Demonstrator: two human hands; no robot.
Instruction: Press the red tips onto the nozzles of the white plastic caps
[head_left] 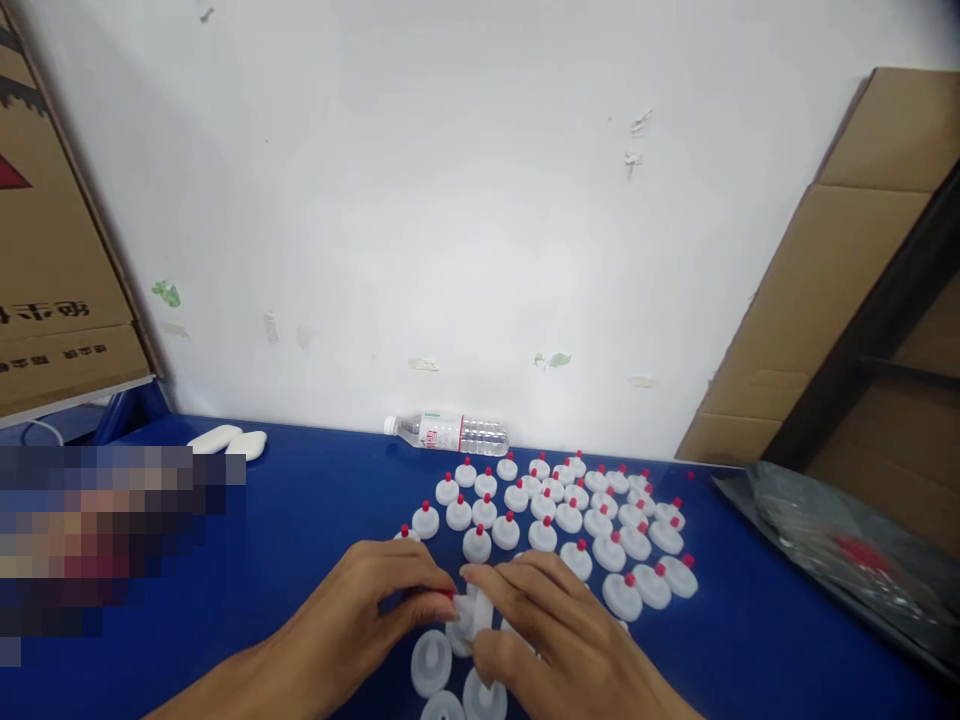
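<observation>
— Where is the white cap (481, 612) sitting?
— Between the hands, above the blue table (300, 510); the right hand's (551, 625) fingers are gripping it, the left hand's (379, 597) are pinching a red tip (448, 594)
— Which step?
— Seemingly joining them; the next move is calling for steady alignment

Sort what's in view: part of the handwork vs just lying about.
In the work:
red piece in left hand
white piece in right hand
red-tipped white caps
near caps without visible red tips

Seemingly lying about:
plastic bottle
two white objects, back left
cardboard, both sides
plastic bag, right; red inside, so could belong
</observation>
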